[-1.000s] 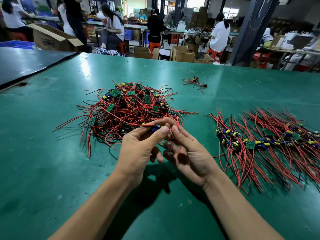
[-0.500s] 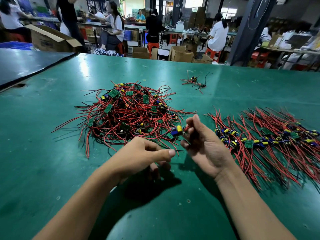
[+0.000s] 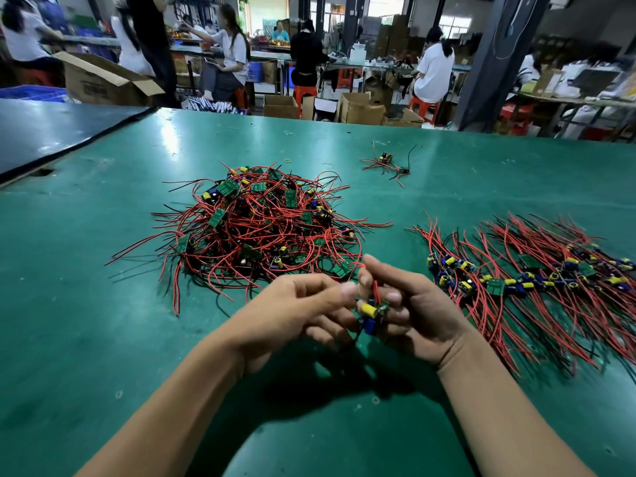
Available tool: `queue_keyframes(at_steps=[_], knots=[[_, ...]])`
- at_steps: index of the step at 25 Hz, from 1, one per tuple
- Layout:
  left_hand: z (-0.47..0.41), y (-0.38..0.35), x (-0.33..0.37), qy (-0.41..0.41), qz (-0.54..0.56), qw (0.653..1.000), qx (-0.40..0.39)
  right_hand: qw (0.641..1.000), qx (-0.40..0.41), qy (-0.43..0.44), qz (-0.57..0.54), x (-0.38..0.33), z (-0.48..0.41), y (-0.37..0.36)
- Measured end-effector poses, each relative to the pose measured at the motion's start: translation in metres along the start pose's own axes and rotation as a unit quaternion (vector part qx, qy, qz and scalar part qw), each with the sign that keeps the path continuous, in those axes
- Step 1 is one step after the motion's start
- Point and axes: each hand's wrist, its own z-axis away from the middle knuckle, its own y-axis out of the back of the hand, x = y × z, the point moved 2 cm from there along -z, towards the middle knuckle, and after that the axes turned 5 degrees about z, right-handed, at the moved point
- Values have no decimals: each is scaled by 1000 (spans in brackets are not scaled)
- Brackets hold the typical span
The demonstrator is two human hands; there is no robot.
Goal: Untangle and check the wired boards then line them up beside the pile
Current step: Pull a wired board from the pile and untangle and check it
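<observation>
The left hand [image 3: 303, 304] has come back to the right hand [image 3: 413, 304]. Both pinch one board [image 3: 371, 313], probably checking it.

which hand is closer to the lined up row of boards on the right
Right. The right hand sits just left of the row, gripping the wired board; the left hand is beyond that board, in front of the tangled pile.
</observation>
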Motion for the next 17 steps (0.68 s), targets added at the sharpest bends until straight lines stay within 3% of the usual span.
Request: queue_keyframes(at_steps=[2, 5, 10, 17], knots=[[1, -5, -3, 13, -10, 998, -61, 1000, 8, -10, -12, 1, -1, -2], [0, -5, -4, 13, 10, 997, -80, 999, 33, -2, 5, 1, -4, -2], [-7, 1, -17, 2, -33, 999, 3, 994, 41, 7, 103, 11, -8, -5], [-12, -4, -26, -12, 35, 996, 75, 984, 93, 48, 147, 18, -15, 5]])
